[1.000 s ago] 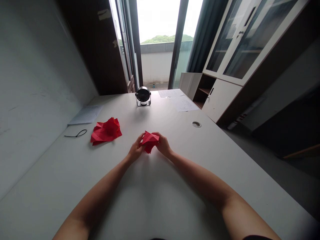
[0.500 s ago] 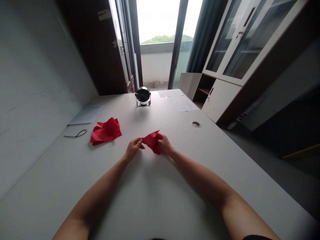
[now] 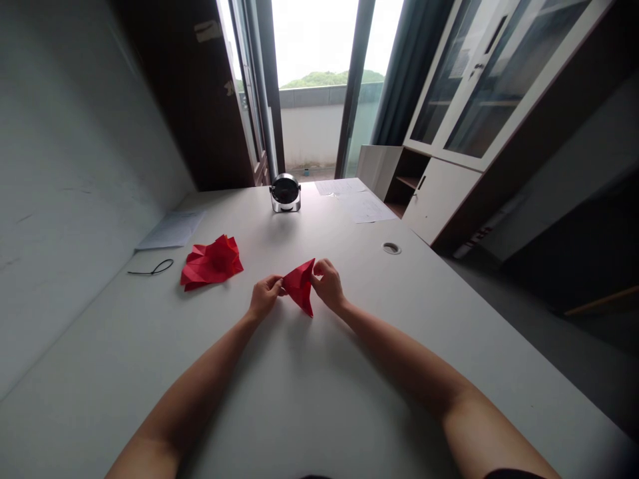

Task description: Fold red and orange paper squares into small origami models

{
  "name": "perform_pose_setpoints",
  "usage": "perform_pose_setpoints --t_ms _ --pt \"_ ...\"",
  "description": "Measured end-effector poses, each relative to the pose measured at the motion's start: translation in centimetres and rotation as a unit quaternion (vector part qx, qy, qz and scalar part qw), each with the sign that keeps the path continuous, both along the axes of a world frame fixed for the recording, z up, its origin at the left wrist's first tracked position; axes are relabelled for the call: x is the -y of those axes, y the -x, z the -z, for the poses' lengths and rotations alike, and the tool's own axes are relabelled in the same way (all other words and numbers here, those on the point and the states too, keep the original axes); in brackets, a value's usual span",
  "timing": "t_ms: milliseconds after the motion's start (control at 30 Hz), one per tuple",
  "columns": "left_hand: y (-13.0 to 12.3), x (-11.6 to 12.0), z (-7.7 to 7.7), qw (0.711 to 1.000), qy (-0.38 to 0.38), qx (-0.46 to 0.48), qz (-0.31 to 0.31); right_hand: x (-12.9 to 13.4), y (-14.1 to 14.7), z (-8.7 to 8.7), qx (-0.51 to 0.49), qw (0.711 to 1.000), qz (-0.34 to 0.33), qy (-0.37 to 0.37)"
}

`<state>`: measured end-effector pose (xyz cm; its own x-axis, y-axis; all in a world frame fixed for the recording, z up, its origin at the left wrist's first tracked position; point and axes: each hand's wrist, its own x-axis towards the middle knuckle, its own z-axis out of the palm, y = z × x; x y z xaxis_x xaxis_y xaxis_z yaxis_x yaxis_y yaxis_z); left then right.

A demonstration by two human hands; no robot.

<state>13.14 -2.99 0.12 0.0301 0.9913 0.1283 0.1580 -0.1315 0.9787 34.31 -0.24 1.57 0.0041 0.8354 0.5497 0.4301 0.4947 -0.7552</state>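
Left hand pinches the red paper by one tip, its long edge rightward, beside the right hand, whose grip I can't tell.

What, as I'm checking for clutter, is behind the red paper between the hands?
Beyond the red paper are white tabletop and, near its far edge, a round black-and-silver device. Whatever the paper itself covers cannot be seen.
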Motion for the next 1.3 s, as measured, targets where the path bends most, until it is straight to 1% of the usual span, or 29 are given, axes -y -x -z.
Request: perform_pose_setpoints --t_ms 67,167,333,467,567,633,733,800,933,1067,1167,1233,1300 --pt "0.0 0.1 -0.1 1.000 -0.009 -0.015 -0.005 0.3 0.1 -0.3 0.008 1.000 -0.005 0.003" --pt "0.0 0.3 -0.4 0.999 -0.024 -0.027 -0.014 0.8 0.3 -0.6 0.006 0.999 -0.037 0.027" --pt "-0.2 0.7 -1.2 0.998 -0.045 -0.027 -0.039 1.3 0.8 -0.9 -0.073 0.989 -0.102 0.083" --pt "-0.4 1.0 -1.6 0.996 -0.066 -0.026 -0.044 1.4 1.4 -0.7 -0.141 0.968 -0.152 0.144" --pt "-0.6 1.1 -1.7 0.996 -0.076 -0.022 -0.049 1.3 1.6 -0.5 -0.194 0.942 -0.192 0.196" --pt "-0.7 1.2 -1.7 0.996 -0.076 -0.024 -0.046 1.2 1.6 -0.3 -0.210 0.926 -0.217 0.228" --pt "-0.9 1.2 -1.8 0.997 -0.069 -0.020 -0.039 1.3 1.4 -0.5 -0.216 0.910 -0.256 0.244" --pt "-1.0 1.2 -1.8 0.997 -0.064 -0.014 -0.032 1.5 1.4 -0.7 -0.212 0.908 -0.273 0.236" --pt "-0.9 1.2 -1.6 0.999 -0.044 0.002 -0.002 1.8 1.5 -1.1 -0.197 0.909 -0.279 0.241" --pt "-0.8 0.9 -1.1 0.999 -0.018 0.019 0.022 1.7 1.6 -0.7 -0.235 0.893 -0.272 0.270" --pt "-0.8 0.6 -0.7 0.997 0.011 0.063 0.039 1.4 1.5 -0.3 -0.235 0.886 -0.278 0.286" --pt "-0.8 0.5 -0.6 0.993 0.028 0.099 0.053 1.3 1.4 -0.2 -0.213 0.892 -0.279 0.284" --pt "-0.8 0.4 -0.6 0.990 0.038 0.122 0.065 1.2 1.4 0.0 -0.178 0.905 -0.277 0.268"
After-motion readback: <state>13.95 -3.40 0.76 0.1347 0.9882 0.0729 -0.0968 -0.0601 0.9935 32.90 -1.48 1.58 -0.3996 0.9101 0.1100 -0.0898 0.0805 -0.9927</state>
